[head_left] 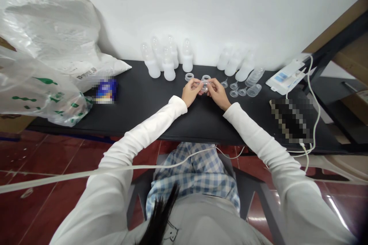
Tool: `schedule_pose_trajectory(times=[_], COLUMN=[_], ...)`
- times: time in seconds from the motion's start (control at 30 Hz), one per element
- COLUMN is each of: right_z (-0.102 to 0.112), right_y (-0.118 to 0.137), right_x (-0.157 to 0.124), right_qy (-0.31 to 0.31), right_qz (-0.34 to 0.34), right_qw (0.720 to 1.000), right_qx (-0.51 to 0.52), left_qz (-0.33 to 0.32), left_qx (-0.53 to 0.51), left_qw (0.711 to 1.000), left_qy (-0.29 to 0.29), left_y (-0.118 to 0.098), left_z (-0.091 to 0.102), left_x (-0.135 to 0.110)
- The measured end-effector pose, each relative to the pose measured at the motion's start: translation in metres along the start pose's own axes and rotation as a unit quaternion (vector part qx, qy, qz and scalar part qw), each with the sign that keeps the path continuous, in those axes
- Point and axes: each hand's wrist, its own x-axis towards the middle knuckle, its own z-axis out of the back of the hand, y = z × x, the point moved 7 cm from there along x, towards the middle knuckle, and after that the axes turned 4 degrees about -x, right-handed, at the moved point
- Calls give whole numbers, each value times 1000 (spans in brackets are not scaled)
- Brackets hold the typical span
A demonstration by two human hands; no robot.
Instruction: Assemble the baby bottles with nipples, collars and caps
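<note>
My left hand and my right hand meet over the black table, pinching a small clear ring-shaped piece between their fingertips. Its exact form is partly hidden by my fingers. Just beyond my hands lie two translucent bottle collars, and a second collar sits almost against my right fingers. Several frosted baby bottles stand to the far left of my hands. Several clear silicone teats lie to the right.
Further frosted bottles stand against the white wall, with clear bottle bodies near them. A packaged item, a blurred dark object and a white cable occupy the right. Plastic bags bulge in at the left.
</note>
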Motion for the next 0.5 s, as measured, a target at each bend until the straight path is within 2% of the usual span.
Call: schedule_pose_trajectory(times=[0.13,0.5], right_z=[-3,-9], right_y=[-7,-16], right_x=[3,3], right_qy=[12,33], right_qz=[-18,-23], right_qw=[999,999], right_qx=[36,30], left_qz=[-11,-34], left_qx=[19,63], left_qw=[1000,997], left_qy=[8,3], left_y=[-3,-7], left_z=[0,3], left_x=[-1,-2])
